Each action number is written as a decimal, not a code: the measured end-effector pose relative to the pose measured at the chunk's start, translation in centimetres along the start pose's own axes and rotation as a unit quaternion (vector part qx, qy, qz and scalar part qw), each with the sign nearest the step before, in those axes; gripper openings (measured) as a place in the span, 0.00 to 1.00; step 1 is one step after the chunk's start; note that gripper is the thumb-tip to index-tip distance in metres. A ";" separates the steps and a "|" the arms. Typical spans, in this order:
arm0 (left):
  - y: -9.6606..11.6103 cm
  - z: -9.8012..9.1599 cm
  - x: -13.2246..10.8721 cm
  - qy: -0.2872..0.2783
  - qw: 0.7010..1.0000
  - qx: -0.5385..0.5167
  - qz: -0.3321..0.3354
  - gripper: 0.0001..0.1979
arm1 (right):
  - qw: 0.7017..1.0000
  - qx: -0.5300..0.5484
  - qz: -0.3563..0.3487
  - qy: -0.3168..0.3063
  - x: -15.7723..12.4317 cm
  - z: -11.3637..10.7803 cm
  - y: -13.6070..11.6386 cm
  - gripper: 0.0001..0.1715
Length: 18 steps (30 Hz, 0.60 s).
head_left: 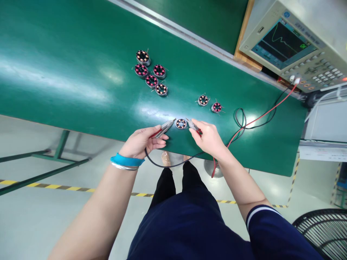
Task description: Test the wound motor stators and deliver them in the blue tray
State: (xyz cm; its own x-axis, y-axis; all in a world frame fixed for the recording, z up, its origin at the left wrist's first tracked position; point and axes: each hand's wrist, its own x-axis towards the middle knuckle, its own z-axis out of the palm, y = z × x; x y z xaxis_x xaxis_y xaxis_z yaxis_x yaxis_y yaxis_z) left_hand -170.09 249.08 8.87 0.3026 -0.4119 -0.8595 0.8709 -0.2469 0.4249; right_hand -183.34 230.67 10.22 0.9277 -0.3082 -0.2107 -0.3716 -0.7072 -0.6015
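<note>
A small round wound coil [181, 124] lies near the front edge of the green bench [67, 72]. My left hand [142, 142] is closed on a metal test clip [165, 128] whose tip touches the coil's left side. My right hand [207, 138] is closed on a second test clip [193, 125] that meets the coil's right side. A black lead [173, 165] hangs from the left clip and a red lead [260, 117] runs from the right one to the meter [295, 39].
Several coils [151, 74] sit grouped further back on the bench, and two coils [210, 103] lie right of centre. The meter with a lit waveform screen stands at the back right. A black fan guard [322, 231] is on the floor at lower right.
</note>
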 end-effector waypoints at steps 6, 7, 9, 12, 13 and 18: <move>-0.1 -0.1 0.0 -0.001 1.000 -0.002 0.000 0.09 | 1.000 0.002 0.000 0.004 -0.2 0.1 0.2 0.23; -0.1 -0.1 0.0 -0.002 1.000 -0.002 0.000 0.09 | 1.000 0.003 0.000 0.005 -0.2 0.1 0.2 0.23; -0.1 -0.1 0.0 -0.004 1.000 -0.002 0.000 0.09 | 1.000 0.005 0.000 0.004 -0.2 0.1 0.2 0.23; -0.2 -0.2 0.1 -0.005 1.000 -0.003 0.000 0.10 | 1.000 0.010 -0.003 0.005 -0.2 0.2 0.3 0.24; -0.2 -0.2 0.1 -0.005 1.000 -0.004 0.001 0.10 | 1.000 0.010 -0.003 0.006 -0.3 0.2 0.3 0.24; -0.1 -0.1 0.0 -0.004 1.000 -0.003 0.002 0.10 | 1.000 -0.029 -0.003 0.008 -1.1 0.2 -0.2 0.25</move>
State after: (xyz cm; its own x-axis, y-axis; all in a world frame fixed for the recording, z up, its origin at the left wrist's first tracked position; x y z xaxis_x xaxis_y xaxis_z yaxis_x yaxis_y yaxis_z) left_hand -170.13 249.23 8.80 0.3029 -0.4194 -0.8558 0.8718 -0.2408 0.4266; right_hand -184.31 231.25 10.47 0.9296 -0.3129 -0.1950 -0.3675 -0.7446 -0.5573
